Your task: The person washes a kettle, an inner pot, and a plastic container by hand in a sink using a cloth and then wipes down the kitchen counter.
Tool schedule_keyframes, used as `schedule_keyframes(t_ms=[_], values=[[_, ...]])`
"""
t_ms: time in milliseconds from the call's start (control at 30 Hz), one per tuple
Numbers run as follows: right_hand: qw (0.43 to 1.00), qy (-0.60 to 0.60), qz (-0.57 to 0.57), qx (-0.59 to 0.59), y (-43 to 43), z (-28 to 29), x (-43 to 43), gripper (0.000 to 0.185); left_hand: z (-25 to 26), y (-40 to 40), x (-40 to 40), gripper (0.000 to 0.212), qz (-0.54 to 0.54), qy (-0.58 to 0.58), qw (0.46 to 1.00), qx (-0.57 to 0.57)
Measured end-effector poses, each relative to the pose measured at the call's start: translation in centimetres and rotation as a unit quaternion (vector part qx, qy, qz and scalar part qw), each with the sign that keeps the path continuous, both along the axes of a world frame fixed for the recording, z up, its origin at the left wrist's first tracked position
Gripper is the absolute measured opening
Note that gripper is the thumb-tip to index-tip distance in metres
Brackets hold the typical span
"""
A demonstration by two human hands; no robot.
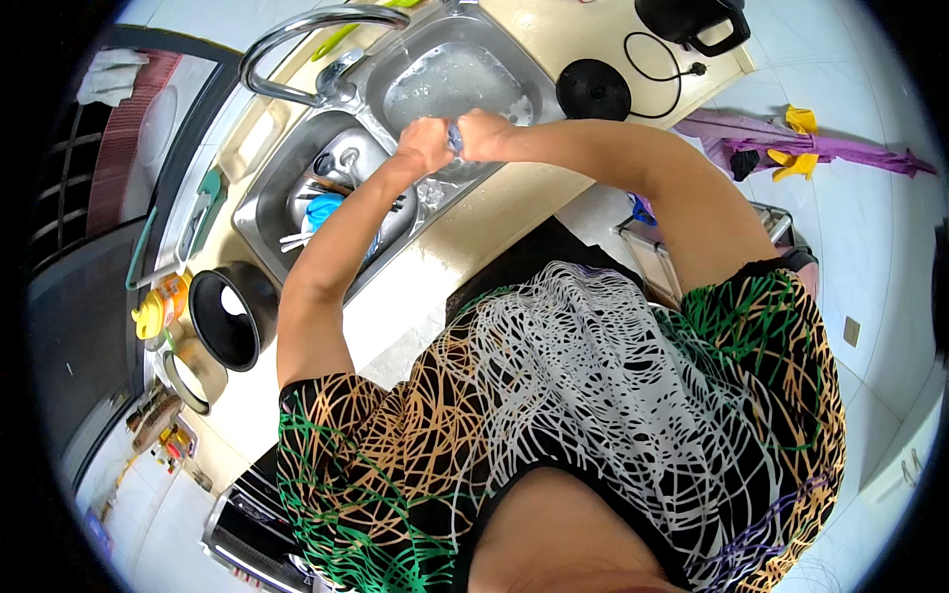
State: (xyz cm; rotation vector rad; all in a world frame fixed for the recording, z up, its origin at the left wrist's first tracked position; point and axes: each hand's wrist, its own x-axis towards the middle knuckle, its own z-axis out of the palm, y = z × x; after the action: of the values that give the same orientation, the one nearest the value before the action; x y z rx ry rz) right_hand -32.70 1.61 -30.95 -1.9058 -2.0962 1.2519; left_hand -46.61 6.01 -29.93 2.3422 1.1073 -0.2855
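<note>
My left hand (426,143) and my right hand (485,135) are fists pressed close together over the front of the double stainless-steel sink. Both grip a wet grey-blue cloth (454,138); only a short twisted piece shows between them, the rest being hidden in my fingers. Behind them, the right basin (385,93) holds foamy water. Below my left forearm, the left basin (256,204) contains a blue item (323,211), perhaps a cloth, among chopsticks and other utensils. The chrome faucet (285,37) arches above the sink.
Left of the sink stand a black pot (256,319), an orange bottle with a yellow cap (152,315) and a pale container (211,370). On the right are a round black base (593,90), a power cord (647,116) and a black appliance with a handle (686,18).
</note>
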Motion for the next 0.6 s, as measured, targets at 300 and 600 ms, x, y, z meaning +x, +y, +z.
schedule_keyframes(t_ms=[300,600], values=[[0.969,-0.039,0.088,0.226,-0.1,-0.6,0.6,0.064,-0.7,2.9,-1.7,0.048,0.137,0.053,0.904,-0.402],[0.779,0.489,-0.254,-0.301,-0.8,2.6,4.2,0.064,1.9,4.7,-4.4,0.026,0.206,-0.334,0.853,-0.344]])
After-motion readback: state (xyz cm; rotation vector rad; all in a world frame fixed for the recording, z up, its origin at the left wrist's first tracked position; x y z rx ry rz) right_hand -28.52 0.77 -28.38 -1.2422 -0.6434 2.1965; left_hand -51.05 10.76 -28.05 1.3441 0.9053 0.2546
